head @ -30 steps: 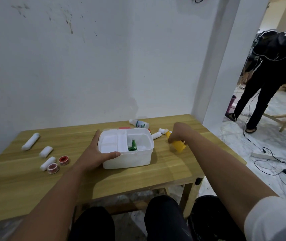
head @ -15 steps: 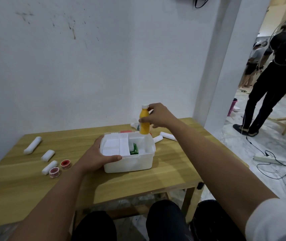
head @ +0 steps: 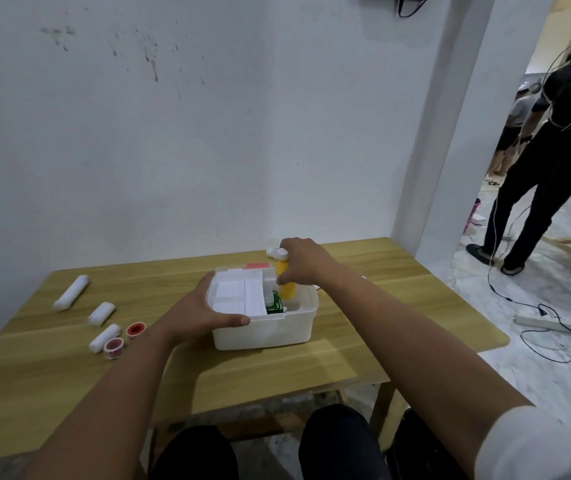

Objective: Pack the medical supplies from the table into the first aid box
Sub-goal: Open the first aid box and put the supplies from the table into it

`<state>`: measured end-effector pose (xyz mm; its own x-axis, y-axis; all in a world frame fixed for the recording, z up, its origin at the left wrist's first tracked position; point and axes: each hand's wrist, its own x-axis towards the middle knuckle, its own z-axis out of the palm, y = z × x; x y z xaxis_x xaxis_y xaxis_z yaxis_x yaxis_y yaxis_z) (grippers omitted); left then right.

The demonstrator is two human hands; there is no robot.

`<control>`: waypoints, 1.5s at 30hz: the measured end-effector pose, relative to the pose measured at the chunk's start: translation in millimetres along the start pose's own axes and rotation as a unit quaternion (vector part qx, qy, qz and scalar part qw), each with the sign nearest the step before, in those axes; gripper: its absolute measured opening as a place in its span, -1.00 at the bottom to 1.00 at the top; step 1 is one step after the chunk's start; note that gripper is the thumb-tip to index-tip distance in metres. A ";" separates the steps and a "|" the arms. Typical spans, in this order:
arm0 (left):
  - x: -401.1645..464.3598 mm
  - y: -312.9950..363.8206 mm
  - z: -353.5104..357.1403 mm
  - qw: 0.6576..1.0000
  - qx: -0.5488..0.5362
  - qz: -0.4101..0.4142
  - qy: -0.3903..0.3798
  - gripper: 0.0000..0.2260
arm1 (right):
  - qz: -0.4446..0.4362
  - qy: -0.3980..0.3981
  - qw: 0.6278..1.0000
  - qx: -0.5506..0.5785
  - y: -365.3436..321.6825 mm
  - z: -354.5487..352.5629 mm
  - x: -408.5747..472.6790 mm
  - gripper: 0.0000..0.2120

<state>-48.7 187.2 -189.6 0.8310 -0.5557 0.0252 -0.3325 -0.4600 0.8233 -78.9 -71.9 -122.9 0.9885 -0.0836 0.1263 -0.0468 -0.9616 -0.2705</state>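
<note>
Presently on record, largest to smallest:

- Wooden table [head: 398, 306]: light plank top, standing against a white wall; carries every item below.
- First aid box [head: 266, 332]: white plastic, open-topped, at table centre; white tray insert [head: 239, 294] in its 9 o'clock half, open compartment in its 3 o'clock half.
- Left hand [head: 197, 311]: at the box's 9 o'clock side, fingers wrapped around the wall, thumb lying along the near rim; steadying hold on the box.
- Right hand [head: 303, 261]: over the box's 1 o'clock corner, fingers curled around the yellow bottle.
- Yellow bottle [head: 286, 284]: white cap, upright, lower part inside the 3 o'clock compartment; whether its base touches the box floor cannot be told.
- Green packet [head: 274, 303]: inside the box, just beside the bottle at its 8 o'clock.
- Long white bandage roll [head: 71, 292]: at 9 o'clock of the box, well apart.
- Two short white bandage rolls [head: 101, 313] [head: 105, 337]: between the long roll and the left hand.
- Two red-cored tape rolls [head: 135, 330] [head: 113, 347]: just beside the nearer short roll.
- Pink item [head: 255, 266]: at 12 o'clock, behind the box, mostly hidden.
- White-capped item [head: 272, 252]: at 12 o'clock, partly hidden by the right hand; probably another bottle.
</note>
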 end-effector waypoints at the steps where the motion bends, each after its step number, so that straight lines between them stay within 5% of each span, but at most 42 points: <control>1: 0.5 -1.5 -0.3 1.000 -0.001 -0.001 0.001 0.07 | 0.000 -0.004 1.000 -0.016 0.5 -0.7 1.6 -0.53; 7: 1.1 -3.1 1.0 1.000 0.003 -0.012 0.003 0.10 | 0.006 -0.046 0.998 -0.045 6.7 2.2 4.2 -0.28; 12: 0.6 -2.2 0.6 1.000 0.020 -0.022 0.003 0.19 | 0.009 -0.025 0.999 -0.036 9.0 2.9 8.1 -0.62; 18: 0.3 -2.6 1.7 1.000 0.017 -0.017 0.011 0.13 | 0.048 0.057 0.991 0.115 27.1 -24.5 17.1 -0.73; 22: -0.7 3.1 4.7 1.000 0.005 -0.006 0.022 -0.02 | 0.091 0.098 0.984 0.121 54.8 -32.2 35.1 -0.84; 35: -0.8 0.4 4.3 0.999 -0.021 0.007 0.027 -0.06 | 0.044 -0.087 0.994 -0.051 62.9 40.5 125.9 -0.53; 45: -3.6 5.2 4.2 0.999 -0.020 -0.002 0.029 -0.13 | 0.070 -0.082 0.989 -0.100 63.5 53.4 137.2 -0.55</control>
<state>-55.3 184.0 -187.8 0.8574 -0.5119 0.0535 -0.3113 -0.4330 0.8459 61.4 -130.4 -173.7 0.9797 -0.1914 -0.0605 -0.1958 -0.9776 -0.0777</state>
